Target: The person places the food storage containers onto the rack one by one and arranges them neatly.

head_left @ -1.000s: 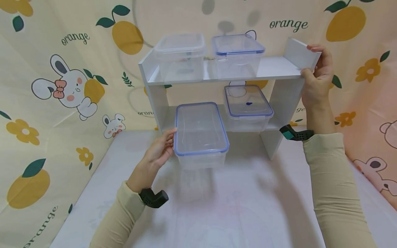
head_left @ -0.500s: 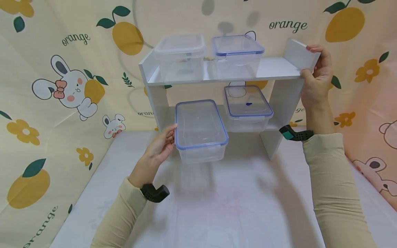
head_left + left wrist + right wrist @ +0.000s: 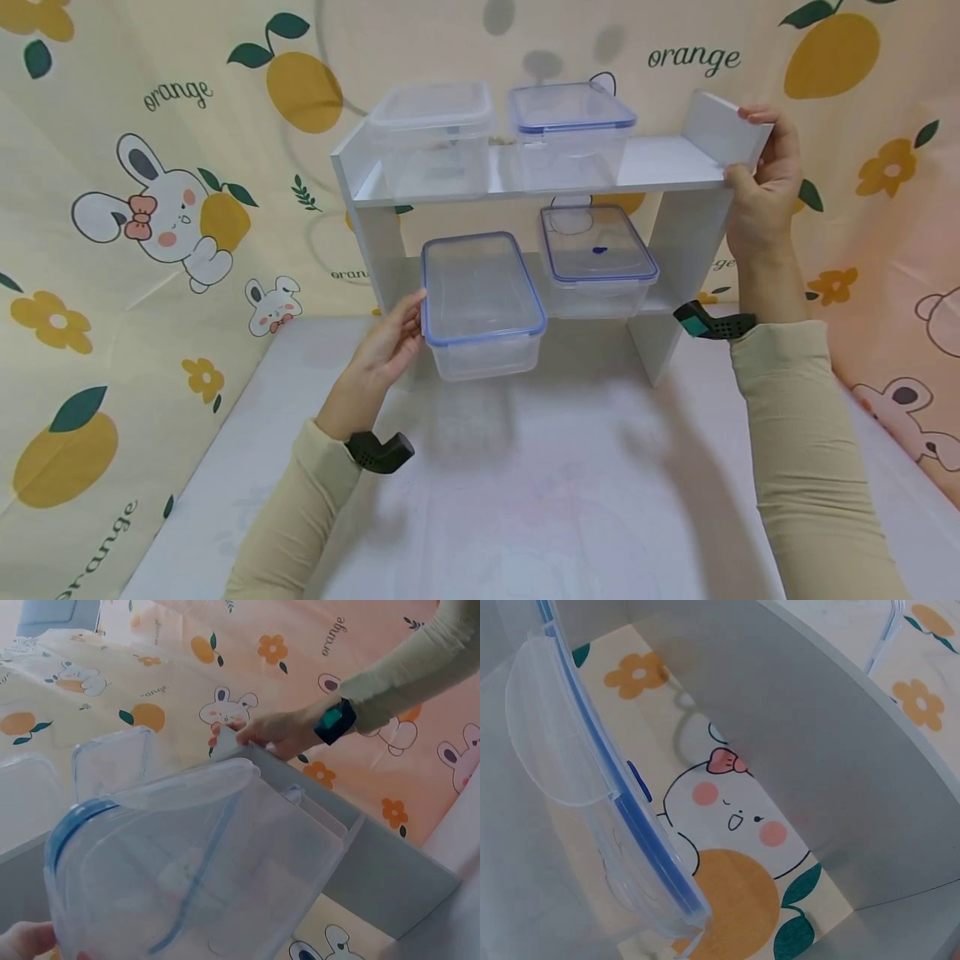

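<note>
A clear lidded food container (image 3: 483, 292) with a blue rim juts out from the lower left of a small white shelf (image 3: 540, 193). My left hand (image 3: 382, 346) grips it by its left side; the fingers beneath are mostly hidden. In the left wrist view the same container (image 3: 202, 862) fills the middle, with a fingertip at the lower left. My right hand (image 3: 767, 196) holds the shelf's upper right side panel, thumb at the front and fingers over the edge. A second blue-rimmed container (image 3: 600, 250) sits on the lower shelf to the right.
On the top board stand a container with a whitish lid (image 3: 431, 137) and a blue-rimmed container (image 3: 572, 133). The shelf stands on a white table (image 3: 570, 500) before a patterned cloth backdrop (image 3: 187, 50).
My left hand and the container it holds have moved away from me, further toward the shelf's lower left space. My right hand keeps its hold on the side panel.
</note>
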{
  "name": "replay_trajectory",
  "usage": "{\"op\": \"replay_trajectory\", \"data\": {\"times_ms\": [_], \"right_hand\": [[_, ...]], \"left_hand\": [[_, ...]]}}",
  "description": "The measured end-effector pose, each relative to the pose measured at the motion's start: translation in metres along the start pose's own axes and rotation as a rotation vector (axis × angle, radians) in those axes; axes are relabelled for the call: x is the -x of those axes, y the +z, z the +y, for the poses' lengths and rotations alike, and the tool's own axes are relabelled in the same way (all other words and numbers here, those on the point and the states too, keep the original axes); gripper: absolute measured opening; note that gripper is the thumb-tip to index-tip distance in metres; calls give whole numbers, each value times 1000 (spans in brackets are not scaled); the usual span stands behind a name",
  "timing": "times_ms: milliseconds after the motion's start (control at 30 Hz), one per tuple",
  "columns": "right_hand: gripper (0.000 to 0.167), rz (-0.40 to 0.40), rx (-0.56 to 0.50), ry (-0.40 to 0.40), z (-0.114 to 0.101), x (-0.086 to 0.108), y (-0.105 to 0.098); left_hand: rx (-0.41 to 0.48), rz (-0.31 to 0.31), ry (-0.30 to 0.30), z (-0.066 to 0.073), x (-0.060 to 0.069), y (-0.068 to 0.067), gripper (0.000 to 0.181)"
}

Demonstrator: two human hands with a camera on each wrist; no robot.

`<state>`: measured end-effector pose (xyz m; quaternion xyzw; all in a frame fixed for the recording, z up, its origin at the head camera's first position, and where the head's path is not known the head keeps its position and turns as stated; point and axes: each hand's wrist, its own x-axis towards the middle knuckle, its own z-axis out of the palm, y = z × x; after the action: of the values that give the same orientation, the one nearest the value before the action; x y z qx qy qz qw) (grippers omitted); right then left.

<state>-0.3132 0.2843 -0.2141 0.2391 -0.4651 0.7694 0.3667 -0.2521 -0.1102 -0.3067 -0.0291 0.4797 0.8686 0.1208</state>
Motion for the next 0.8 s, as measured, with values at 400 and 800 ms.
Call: {"op": "replay_trajectory", "data": {"times_ms": [400,800], "right_hand": [[45,8,19,-4,1,0,0],[45,6,5,0,1,0,-1]], "left_hand": [[121,83,-6,6,-16,2,9],[130,112,84,6,-19,-2,11]]}}
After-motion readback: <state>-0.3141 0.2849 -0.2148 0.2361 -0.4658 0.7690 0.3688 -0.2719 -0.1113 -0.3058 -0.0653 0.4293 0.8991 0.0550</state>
